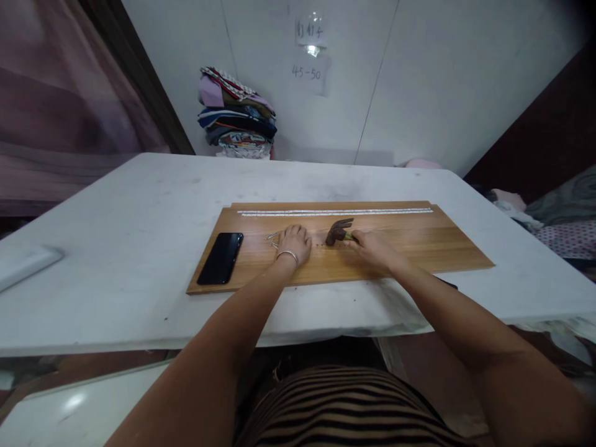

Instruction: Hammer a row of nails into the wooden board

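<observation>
A long wooden board (pixel 419 248) lies on the white table (pixel 139 236). My right hand (pixel 372 248) is closed round the handle of a small dark-headed hammer (pixel 338 231), whose head rests on the board. My left hand (pixel 294 242), with a silver bangle at the wrist, rests knuckles-up on the board just left of the hammer head, fingers curled. Loose nails (pixel 271 238) lie by its fingertips. Whether it pinches a nail is hidden. A pale metal strip (pixel 335 212) runs along the board's far edge.
A black phone (pixel 220 257) lies face up on the board's left end. A stack of folded clothes (pixel 236 115) stands against the white wall behind the table. A white flat object (pixel 23 264) sits at the table's left edge. Bedding shows at far right.
</observation>
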### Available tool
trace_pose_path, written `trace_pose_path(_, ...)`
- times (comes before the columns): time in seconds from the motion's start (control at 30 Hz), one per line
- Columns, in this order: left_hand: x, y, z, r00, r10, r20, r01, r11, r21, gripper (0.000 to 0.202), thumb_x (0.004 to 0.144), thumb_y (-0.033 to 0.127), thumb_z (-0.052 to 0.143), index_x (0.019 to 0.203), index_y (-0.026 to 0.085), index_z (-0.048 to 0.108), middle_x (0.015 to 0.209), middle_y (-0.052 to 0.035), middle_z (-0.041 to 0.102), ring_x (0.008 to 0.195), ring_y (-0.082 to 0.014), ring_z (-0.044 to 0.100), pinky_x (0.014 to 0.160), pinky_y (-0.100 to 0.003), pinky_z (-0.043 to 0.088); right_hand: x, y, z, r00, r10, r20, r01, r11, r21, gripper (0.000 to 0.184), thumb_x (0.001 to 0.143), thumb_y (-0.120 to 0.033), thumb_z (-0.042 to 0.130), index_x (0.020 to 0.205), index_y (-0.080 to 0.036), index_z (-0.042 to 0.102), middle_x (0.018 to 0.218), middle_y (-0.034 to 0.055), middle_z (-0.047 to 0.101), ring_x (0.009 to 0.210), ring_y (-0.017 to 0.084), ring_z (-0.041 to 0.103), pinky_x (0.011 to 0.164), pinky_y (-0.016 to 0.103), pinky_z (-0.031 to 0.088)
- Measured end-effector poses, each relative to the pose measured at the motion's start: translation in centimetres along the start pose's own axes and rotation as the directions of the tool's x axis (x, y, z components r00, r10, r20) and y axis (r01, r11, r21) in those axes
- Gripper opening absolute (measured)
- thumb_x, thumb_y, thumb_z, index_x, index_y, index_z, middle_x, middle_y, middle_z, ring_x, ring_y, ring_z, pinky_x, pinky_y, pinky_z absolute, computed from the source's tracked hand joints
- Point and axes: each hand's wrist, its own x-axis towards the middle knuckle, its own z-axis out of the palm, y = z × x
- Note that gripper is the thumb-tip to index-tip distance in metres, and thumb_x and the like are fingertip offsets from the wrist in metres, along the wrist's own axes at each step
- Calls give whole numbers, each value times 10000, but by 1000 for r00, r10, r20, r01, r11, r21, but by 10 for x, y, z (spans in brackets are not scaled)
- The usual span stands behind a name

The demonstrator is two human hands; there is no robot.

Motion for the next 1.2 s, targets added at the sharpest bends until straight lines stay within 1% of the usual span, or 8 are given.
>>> trace_pose_path(0.1, 1, -1, 2, 1000, -2, 4, 2, 1000, -9, 351, 1062, 294, 483, 1290, 189, 728, 1505, -158, 660, 1441, -329, 552, 1245, -484, 405, -1, -2, -2, 1000, 11, -1, -11, 1000, -11, 389, 1124, -445, 496, 1123, -156, 756, 1096, 168, 816, 964, 277, 729, 740, 297, 399)
trace_pose_path(0.2, 1, -1, 2, 1000, -4, 9, 4, 1000, -10, 360, 1065, 295, 480, 1307, 187, 724, 1532, -156, 647, 1462, -323, 536, 1258, -471, 392, -1, -2, -2, 1000, 24, -10, -24, 1000, -8, 384, 1121, -457, 509, 1116, -163, 756, 1087, 166, 815, 967, 273, 730, 735, 291, 396)
trace_pose_path(0.33, 1, -1, 2, 1000, -4, 8, 4, 1000, -6, 356, 1068, 297, 475, 1297, 192, 726, 1527, -156, 648, 1462, -314, 538, 1253, -455, 398, 0, 1, 3, 1000, 4, -10, -4, 1000, 16, 397, 1121, -479, 506, 1132, -171, 755, 1090, 160, 815, 962, 276, 723, 728, 296, 399)
trace_pose_path(0.57, 1, -2, 3, 1000, 0, 6, 0, 1000, 15, 344, 1069, 301, 481, 1285, 202, 729, 1518, -150, 660, 1449, -320, 552, 1238, -465, 414, 2, 4, 7, 1000, 8, -7, -8, 1000, 20, 381, 1123, -485, 514, 1130, -177, 739, 1101, 152, 815, 958, 266, 719, 723, 293, 382)
trace_pose_path(0.77, 1, -2, 3, 1000, 0, 7, 0, 1000, 20, 365, 1069, 293, 473, 1300, 171, 728, 1533, -169, 651, 1458, -325, 551, 1244, -466, 412, 1, 3, 6, 1000, 17, -26, -17, 1000, 8, 394, 1127, -483, 494, 1104, -178, 743, 1097, 153, 813, 977, 277, 722, 731, 297, 388)
trace_pose_path(0.97, -1, -2, 1, 1000, 5, 0, -5, 1000, 15, 356, 1059, 284, 472, 1288, 192, 728, 1514, -162, 667, 1454, -325, 555, 1243, -480, 418, 3, 1, 5, 1000, 20, 7, -20, 1000, 19, 388, 1122, -489, 515, 1151, -174, 740, 1124, 158, 812, 993, 275, 729, 735, 292, 399)
trace_pose_path(1.2, 0, -2, 1, 1000, 4, 7, -4, 1000, 13, 360, 1065, 301, 456, 1279, 204, 728, 1512, -159, 661, 1452, -322, 548, 1244, -478, 410, 3, 5, 11, 1000, 13, -20, -12, 998, 56, 386, 1107, -486, 536, 1138, -166, 750, 1114, 159, 814, 965, 270, 723, 743, 300, 412)
